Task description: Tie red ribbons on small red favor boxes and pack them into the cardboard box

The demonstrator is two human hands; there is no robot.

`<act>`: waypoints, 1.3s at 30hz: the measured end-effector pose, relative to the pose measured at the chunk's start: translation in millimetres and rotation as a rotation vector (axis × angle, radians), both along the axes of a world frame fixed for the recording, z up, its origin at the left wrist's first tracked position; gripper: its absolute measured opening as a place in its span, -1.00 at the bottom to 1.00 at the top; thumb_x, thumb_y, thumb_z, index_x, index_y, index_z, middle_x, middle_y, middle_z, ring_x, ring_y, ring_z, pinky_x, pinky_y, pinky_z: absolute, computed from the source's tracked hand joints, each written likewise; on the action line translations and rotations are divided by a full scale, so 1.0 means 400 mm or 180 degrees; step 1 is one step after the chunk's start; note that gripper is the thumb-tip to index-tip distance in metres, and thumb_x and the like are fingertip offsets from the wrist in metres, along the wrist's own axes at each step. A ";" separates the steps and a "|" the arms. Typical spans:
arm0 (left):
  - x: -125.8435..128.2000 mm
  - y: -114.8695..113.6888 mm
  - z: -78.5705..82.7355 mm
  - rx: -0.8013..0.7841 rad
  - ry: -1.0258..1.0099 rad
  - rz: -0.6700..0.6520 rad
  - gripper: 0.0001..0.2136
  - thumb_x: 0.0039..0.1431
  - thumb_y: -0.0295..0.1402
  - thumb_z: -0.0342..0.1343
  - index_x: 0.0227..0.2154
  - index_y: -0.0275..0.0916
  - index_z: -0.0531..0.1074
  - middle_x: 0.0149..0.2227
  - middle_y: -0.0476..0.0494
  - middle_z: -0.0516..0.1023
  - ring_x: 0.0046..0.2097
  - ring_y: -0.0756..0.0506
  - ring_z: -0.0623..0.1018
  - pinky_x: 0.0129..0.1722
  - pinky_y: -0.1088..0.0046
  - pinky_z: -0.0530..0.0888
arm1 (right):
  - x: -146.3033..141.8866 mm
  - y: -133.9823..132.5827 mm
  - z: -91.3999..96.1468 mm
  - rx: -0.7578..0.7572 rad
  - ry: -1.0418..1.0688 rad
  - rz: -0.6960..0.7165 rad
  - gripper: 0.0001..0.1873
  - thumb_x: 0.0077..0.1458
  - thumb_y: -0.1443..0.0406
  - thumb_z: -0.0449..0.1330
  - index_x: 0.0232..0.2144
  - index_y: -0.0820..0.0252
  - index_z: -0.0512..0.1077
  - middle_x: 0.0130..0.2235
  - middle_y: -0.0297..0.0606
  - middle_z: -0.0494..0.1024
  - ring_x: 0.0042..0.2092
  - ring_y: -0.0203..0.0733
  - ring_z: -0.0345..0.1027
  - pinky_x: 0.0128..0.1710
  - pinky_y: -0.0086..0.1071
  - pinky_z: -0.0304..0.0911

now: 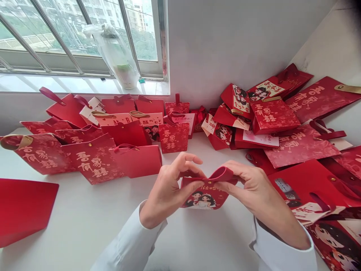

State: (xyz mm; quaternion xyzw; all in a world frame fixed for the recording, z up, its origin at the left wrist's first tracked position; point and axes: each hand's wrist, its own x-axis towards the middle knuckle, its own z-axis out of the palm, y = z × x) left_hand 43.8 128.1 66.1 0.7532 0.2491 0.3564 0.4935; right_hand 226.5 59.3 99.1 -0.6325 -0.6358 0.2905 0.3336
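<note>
A small red gift bag [207, 198] with a cartoon couple printed on its front is between my two hands at the middle of the table. Its dark red ribbon handle [224, 174] loops up at the top, beside a small gold stud. The thumb and fingers of my left hand [176, 188] pinch the top edge left of the stud, with some fingers raised behind. My right hand [249, 184] pinches the same edge to the right, near the base of the ribbon. The bag's back is hidden.
Several red gift bags [94, 160] stand upright at the back left. More red bags [275, 114] lie piled along the right side. A large red bag [25, 210] cuts into the left edge. On the windowsill, a plastic-wrapped cup [122, 64] stands beside the barred window.
</note>
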 end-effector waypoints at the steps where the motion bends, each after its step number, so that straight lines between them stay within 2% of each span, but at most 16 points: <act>1: 0.000 -0.002 0.000 0.0051 -0.0021 0.0006 -0.73 0.14 -0.55 0.09 -0.16 -0.15 0.19 -0.34 0.03 0.56 -0.37 0.04 0.54 -0.35 0.54 0.54 | 0.000 -0.001 0.001 0.0021 0.0005 0.0007 -0.88 0.13 0.25 0.22 -0.44 0.08 0.49 -0.40 -0.44 0.46 -0.38 -0.33 0.34 -0.42 -0.48 0.16; 4: 0.000 -0.009 0.001 0.0396 -0.0195 0.0049 -0.70 0.12 -0.57 0.12 -0.16 -0.15 0.20 -0.35 0.03 0.55 -0.36 0.05 0.55 -0.40 0.61 0.52 | -0.001 -0.012 0.009 0.0165 0.0102 0.0114 -0.87 0.15 0.25 0.20 -0.44 0.09 0.48 -0.38 -0.42 0.47 -0.37 -0.33 0.35 -0.40 -0.49 0.20; 9: -0.004 -0.029 0.013 0.1288 -0.0656 0.0126 -0.70 0.03 -0.70 0.14 -0.23 -0.23 0.31 -0.34 -0.04 0.52 -0.32 0.05 0.55 -0.38 0.67 0.51 | -0.006 -0.040 0.022 0.0688 0.0123 0.0206 -0.94 0.12 0.33 0.24 -0.36 0.04 0.49 -0.29 -0.42 0.49 -0.24 -0.32 0.39 -0.28 -0.53 0.29; 14: -0.007 -0.049 0.027 0.1347 -0.0837 -0.0042 -0.69 0.03 -0.77 0.06 -0.21 -0.31 0.35 -0.36 -0.10 0.49 -0.29 0.03 0.53 -0.35 0.66 0.52 | -0.009 -0.060 0.034 0.0980 -0.0106 0.0341 -0.86 0.11 0.42 0.22 -0.33 0.04 0.45 -0.29 -0.40 0.47 -0.25 -0.31 0.39 -0.30 -0.52 0.32; 19: 0.005 -0.053 0.011 0.1018 -0.0856 0.0060 -0.63 0.03 -0.73 0.08 -0.18 -0.18 0.23 -0.33 -0.03 0.49 -0.26 0.01 0.55 -0.37 0.63 0.52 | -0.011 -0.059 0.039 0.0916 -0.0334 0.0251 -0.91 0.19 0.32 0.15 -0.35 0.08 0.45 -0.28 -0.35 0.47 -0.24 -0.27 0.39 -0.32 -0.48 0.31; 21: 0.010 -0.047 0.005 0.0635 -0.0777 0.0147 -0.60 0.05 -0.69 0.08 -0.15 -0.13 0.15 -0.32 -0.01 0.50 -0.28 0.01 0.55 -0.41 0.63 0.51 | -0.012 -0.047 0.035 0.0712 -0.0249 0.0187 -0.88 0.22 0.30 0.12 -0.35 0.09 0.46 -0.29 -0.35 0.47 -0.27 -0.28 0.38 -0.33 -0.48 0.29; 24: 0.013 -0.033 0.004 -0.0013 -0.0516 0.0246 -0.57 0.07 -0.63 0.07 -0.10 -0.11 0.07 -0.35 0.03 0.50 -0.39 0.04 0.53 -0.48 0.62 0.48 | -0.011 -0.022 0.024 0.0383 -0.0041 0.0235 -0.89 0.19 0.28 0.16 -0.37 0.10 0.46 -0.32 -0.38 0.46 -0.33 -0.31 0.37 -0.35 -0.49 0.24; 29: 0.012 -0.015 0.012 -0.0587 -0.0165 0.0354 -0.54 0.06 -0.56 0.10 -0.02 -0.12 0.07 -0.38 0.05 0.52 -0.38 0.02 0.52 -0.36 0.52 0.50 | -0.007 0.008 0.006 0.0079 -0.0033 0.0191 -0.82 0.21 0.27 0.12 -0.41 0.13 0.47 -0.40 -0.38 0.41 -0.37 -0.31 0.28 -0.40 -0.47 0.14; 31: 0.012 -0.011 0.012 -0.0786 -0.0134 0.0361 -0.54 0.06 -0.53 0.11 -0.02 -0.12 0.08 -0.38 0.04 0.52 -0.37 0.02 0.51 -0.36 0.52 0.49 | -0.005 0.010 0.000 -0.0029 -0.0016 0.0184 -0.76 0.23 0.24 0.08 -0.45 0.17 0.44 -0.42 -0.36 0.38 -0.38 -0.29 0.24 -0.42 -0.46 0.11; 35: 0.008 -0.007 0.013 -0.1021 -0.0134 0.0333 -0.53 0.05 -0.49 0.15 -0.02 -0.15 0.09 -0.38 0.00 0.52 -0.34 -0.01 0.53 -0.41 0.55 0.46 | -0.006 0.010 -0.003 -0.0062 0.0004 0.0172 -0.72 0.22 0.19 0.08 -0.48 0.18 0.41 -0.44 -0.37 0.33 -0.39 -0.30 0.20 -0.42 -0.46 0.08; 39: -0.002 -0.001 0.013 -0.1043 -0.0099 0.0148 -0.52 0.06 -0.49 0.16 0.01 -0.16 0.11 -0.37 -0.01 0.55 -0.30 -0.02 0.54 -0.34 0.53 0.47 | -0.013 0.009 -0.004 0.0068 -0.0165 -0.0034 -0.67 0.23 0.18 0.07 -0.55 0.20 0.34 -0.50 -0.41 0.21 -0.45 -0.33 0.09 -0.47 -0.46 0.01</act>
